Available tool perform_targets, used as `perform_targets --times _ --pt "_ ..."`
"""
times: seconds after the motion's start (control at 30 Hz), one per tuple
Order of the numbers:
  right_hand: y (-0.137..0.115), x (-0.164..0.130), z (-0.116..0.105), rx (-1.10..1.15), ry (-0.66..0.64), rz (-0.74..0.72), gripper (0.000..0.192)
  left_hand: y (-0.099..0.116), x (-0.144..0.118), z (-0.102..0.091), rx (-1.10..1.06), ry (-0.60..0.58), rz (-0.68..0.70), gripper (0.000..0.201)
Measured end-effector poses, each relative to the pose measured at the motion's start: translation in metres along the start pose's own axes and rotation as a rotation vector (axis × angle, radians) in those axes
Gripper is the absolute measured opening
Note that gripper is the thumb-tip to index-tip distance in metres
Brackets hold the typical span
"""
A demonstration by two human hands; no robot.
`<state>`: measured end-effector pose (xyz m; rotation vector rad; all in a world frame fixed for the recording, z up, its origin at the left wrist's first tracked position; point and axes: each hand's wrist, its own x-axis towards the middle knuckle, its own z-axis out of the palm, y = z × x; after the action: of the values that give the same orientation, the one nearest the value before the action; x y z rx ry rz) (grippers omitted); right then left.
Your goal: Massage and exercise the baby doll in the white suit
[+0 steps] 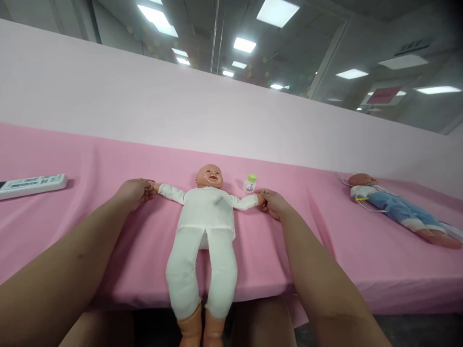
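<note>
A baby doll (208,212) with a white cloth body lies face up on the pink-covered table (126,250), its legs hanging over the front edge. Its arms are stretched out to both sides. My left hand (135,193) is closed round the doll's hand on the left. On the other side, my right hand (274,202) pinches the doll's other hand between thumb and fingers. Just above that outstretched arm stands a small clear bottle (249,184) with a green cap, close to my right hand but apart from it.
At the far right lies a second doll (394,205) in blue and white clothes, with thin white tubing about it. A white, flat, long device (36,185) rests at the left. Behind the table rises a pale pink wall (144,106) with glass above.
</note>
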<state>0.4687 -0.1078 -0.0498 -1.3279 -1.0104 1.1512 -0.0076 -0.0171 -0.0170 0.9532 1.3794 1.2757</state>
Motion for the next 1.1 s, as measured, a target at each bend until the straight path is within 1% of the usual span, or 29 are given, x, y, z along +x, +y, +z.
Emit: perform_targets --times 0.1,0.13,0.2,0.27,0.33,0.37,0.43,0.53,0.6,0.63,0.67,0.7,0.77,0.8,0.83,0.9,1.0,1.03,1.1 --pt "-0.007 -0.007 -0.003 0.088 -0.113 0.049 0.032 0.002 -0.002 -0.002 -0.043 -0.029 -0.002 0.014" --pt "-0.010 -0.010 -0.003 0.131 -0.147 0.061 0.032 0.003 -0.004 -0.002 -0.064 -0.045 -0.006 0.013" --pt "-0.016 -0.015 -0.002 0.229 -0.181 0.049 0.028 0.005 -0.006 -0.001 -0.120 -0.093 -0.004 0.008" --pt "-0.020 -0.019 0.003 0.313 -0.201 0.006 0.022 0.006 -0.010 0.002 -0.179 -0.162 0.012 0.004" --pt "-0.023 -0.023 0.010 0.341 -0.240 -0.003 0.022 0.004 -0.014 0.006 -0.189 -0.249 0.016 0.008" --pt "-0.023 -0.025 0.014 0.325 -0.271 0.015 0.023 0.003 -0.016 0.008 -0.156 -0.294 0.010 0.010" --pt "-0.022 -0.028 0.021 0.253 -0.335 0.069 0.028 0.000 -0.020 0.011 -0.019 -0.367 0.006 0.017" --pt "-0.020 -0.031 0.027 0.132 -0.400 0.106 0.030 -0.004 -0.026 0.014 0.237 -0.412 0.075 0.026" --pt "-0.019 -0.029 0.029 0.055 -0.391 0.099 0.028 -0.004 -0.029 0.016 0.314 -0.429 0.131 0.030" --pt "-0.019 -0.028 0.030 0.017 -0.353 0.076 0.027 -0.004 -0.031 0.016 0.316 -0.435 0.144 0.032" --pt "-0.019 -0.025 0.031 -0.025 -0.287 0.038 0.027 -0.003 -0.031 0.016 0.302 -0.441 0.142 0.033" --pt "-0.020 -0.023 0.033 -0.064 -0.192 -0.015 0.028 -0.002 -0.032 0.017 0.284 -0.438 0.127 0.035" --pt "-0.023 -0.019 0.039 -0.108 0.031 -0.157 0.034 0.000 -0.032 0.017 0.263 -0.402 0.103 0.040" --pt "-0.025 -0.019 0.044 -0.116 0.121 -0.232 0.038 0.001 -0.032 0.017 0.273 -0.379 0.110 0.042" --pt "-0.027 -0.020 0.049 -0.120 0.184 -0.301 0.042 0.002 -0.033 0.018 0.298 -0.355 0.141 0.043" --pt "-0.032 -0.025 0.062 -0.143 0.204 -0.429 0.047 0.005 -0.038 0.021 0.414 -0.294 0.266 0.042" --pt "-0.037 -0.040 0.084 -0.260 0.125 -0.597 0.051 0.010 -0.052 0.030 0.696 -0.194 0.468 0.039" --pt "-0.037 -0.046 0.091 -0.326 0.092 -0.660 0.049 0.011 -0.058 0.034 0.767 -0.188 0.534 0.038" --pt "-0.037 -0.055 0.106 -0.480 0.013 -0.795 0.041 0.013 -0.068 0.043 0.864 -0.234 0.682 0.033"
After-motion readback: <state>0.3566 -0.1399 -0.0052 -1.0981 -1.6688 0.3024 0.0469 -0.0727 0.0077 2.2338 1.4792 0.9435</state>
